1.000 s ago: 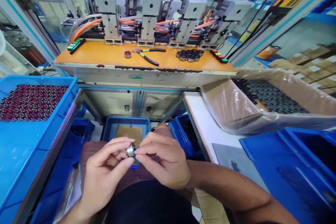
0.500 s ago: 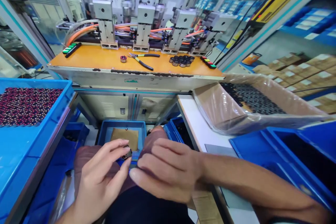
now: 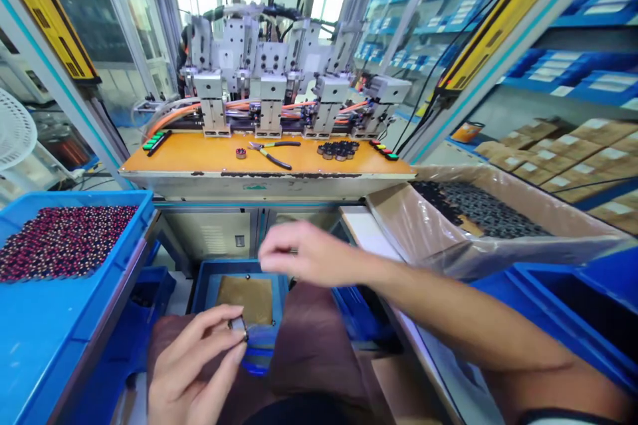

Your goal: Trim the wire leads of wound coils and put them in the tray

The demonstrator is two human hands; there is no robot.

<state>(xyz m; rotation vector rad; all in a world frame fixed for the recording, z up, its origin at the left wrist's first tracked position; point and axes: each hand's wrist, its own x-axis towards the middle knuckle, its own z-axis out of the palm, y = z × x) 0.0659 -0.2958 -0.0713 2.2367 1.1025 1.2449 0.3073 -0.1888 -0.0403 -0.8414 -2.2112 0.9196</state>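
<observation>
My left hand [image 3: 197, 368] is low at the left of centre, its thumb and fingertips pinching a small round part [image 3: 239, 327] with a dark rim and a greyish side. Farther forward and to the right, my right hand [image 3: 304, 254] hangs above the blue bin on the floor, fingers curled and smeared by motion; whether anything is in them I cannot see. On the orange bench top [image 3: 199, 156] stand a small red-topped round part [image 3: 240, 153], pliers with yellow-black handles [image 3: 274, 153] lying spread, and a cluster of dark round parts [image 3: 339, 150].
A blue tray [image 3: 144, 212] of red-and-black parts stands at left. At right is a plastic-lined carton [image 3: 399, 219] with dark parts. The blue bin [image 3: 202, 279] holding cardboard lies below my hands. Clamping machinery [image 3: 269, 89] rises behind the bench top.
My right hand has moved forward and up, away from my left hand. The left still pinches the small round part, slightly lower in view. The camera view has tilted up.
</observation>
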